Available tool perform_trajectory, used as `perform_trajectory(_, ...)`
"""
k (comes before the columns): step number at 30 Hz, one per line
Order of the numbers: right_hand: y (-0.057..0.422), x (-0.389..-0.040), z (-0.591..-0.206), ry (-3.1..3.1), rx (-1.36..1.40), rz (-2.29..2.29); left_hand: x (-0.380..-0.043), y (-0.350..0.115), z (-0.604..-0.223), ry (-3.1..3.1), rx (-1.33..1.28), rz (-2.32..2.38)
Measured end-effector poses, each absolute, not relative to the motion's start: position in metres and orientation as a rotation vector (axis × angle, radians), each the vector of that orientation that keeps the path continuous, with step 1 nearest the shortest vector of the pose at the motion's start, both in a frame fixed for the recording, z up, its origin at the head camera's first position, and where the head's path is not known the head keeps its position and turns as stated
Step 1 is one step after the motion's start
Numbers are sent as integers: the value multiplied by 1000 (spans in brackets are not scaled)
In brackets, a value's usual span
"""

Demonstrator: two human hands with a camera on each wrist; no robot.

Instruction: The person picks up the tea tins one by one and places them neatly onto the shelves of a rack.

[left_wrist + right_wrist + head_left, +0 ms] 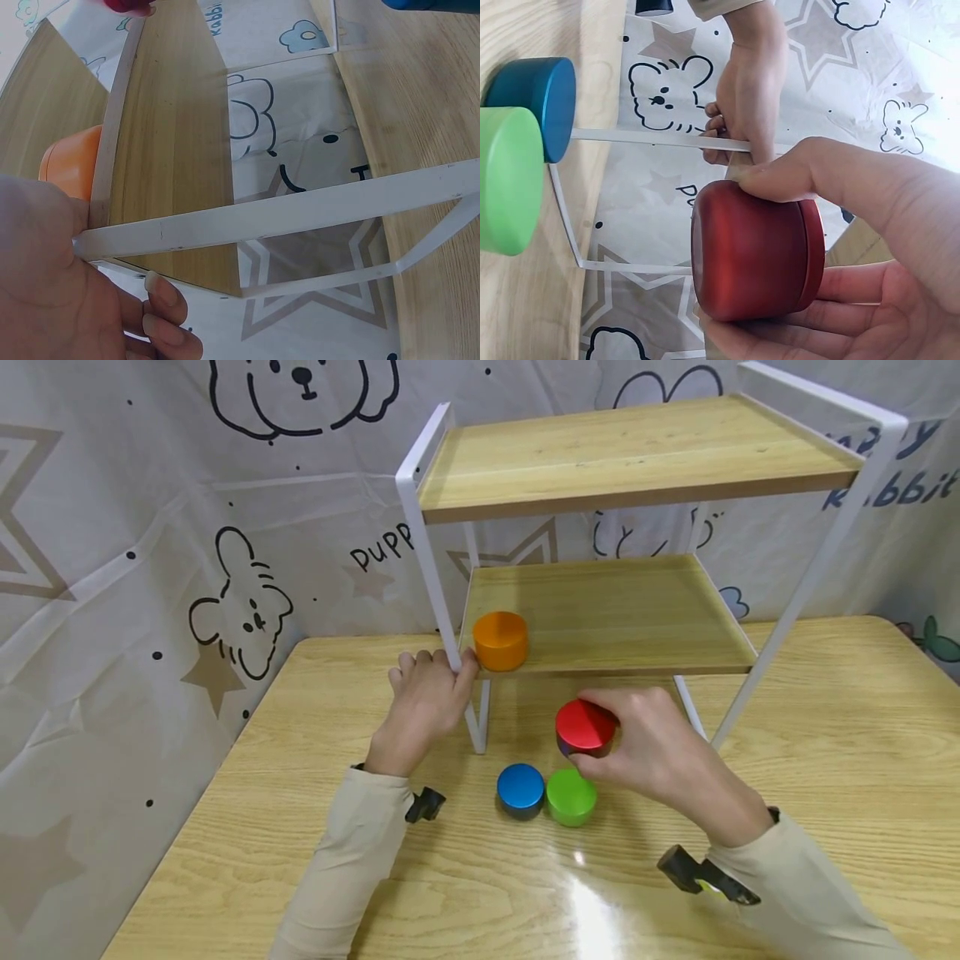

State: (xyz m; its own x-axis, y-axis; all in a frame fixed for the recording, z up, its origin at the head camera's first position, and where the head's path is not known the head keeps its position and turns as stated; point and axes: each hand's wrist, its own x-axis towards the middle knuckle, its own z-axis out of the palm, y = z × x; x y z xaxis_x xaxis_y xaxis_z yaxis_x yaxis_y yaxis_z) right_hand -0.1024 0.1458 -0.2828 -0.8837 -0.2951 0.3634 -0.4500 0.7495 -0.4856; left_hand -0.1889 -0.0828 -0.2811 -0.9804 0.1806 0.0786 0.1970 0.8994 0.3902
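Observation:
My right hand [652, 747] pinches a red lidded round tin [585, 725] between thumb and fingers, in front of the lower shelf board. The right wrist view has this red tin [754, 255] on its side, the thumb across its wall. At the rack's left front, my left hand [426, 700] grips the white metal post [433, 577], thumb on one side and fingers on the other. Near that thumb, an orange round tin [500, 642] stands on the lower board's front left corner. On the table below are a blue tin [521, 791] and a green tin [572, 797], side by side.
The two-tier rack has a wooden upper board [630, 452] and a lower board [622, 610] between white metal side frames. It stands on a wood-grain table [300, 877]. A pale cloth [135, 610] with cartoon drawings hangs behind and to the left.

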Motion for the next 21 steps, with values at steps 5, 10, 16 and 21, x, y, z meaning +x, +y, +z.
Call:
perform_trajectory(5, 145, -103, -280, -2654, 595, 846, -189, -83, -282, -3023, -299, -628)
perform_trajectory(10, 143, -104, -277, -2639, 596, 858, -189, -84, -282, -3022, -298, -617)
perform_trajectory(16, 139, -105, -273, -2605, 594, 850, -188, -83, -281, -3016, -291, -599)
perform_trajectory(21, 138, -105, -269, -2597, 582, 856, -188, -83, -281, -3005, -286, -586)
